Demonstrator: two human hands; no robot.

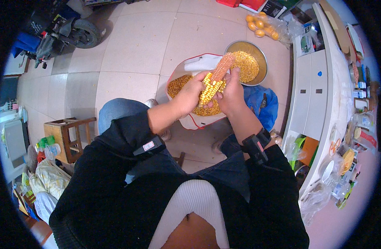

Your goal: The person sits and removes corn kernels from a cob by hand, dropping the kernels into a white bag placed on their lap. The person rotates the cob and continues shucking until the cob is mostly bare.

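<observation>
Both hands are closed around corn on the cob, held above a white bag with red edging (198, 63). The lower part still bears yellow kernels (209, 91), while the upper part is a bare reddish cob (223, 67); I cannot tell whether this is one ear or two. My left hand (190, 91) grips the kernelled part from the left. From the right, my right hand (233, 91) holds it with the thumb raised beside the bare cob. Loose kernels (179, 84) lie inside the bag. Behind my right hand, a metal bowl (262, 70) contains more kernels.
A blue plastic bag (270, 107) lies right of the white bag. Oranges in a clear bag (262, 25) rest farther back. A white cabinet (309, 96) lines the right side. At left are a wooden stool (64, 124) and a wheeled vehicle's tyre (84, 33).
</observation>
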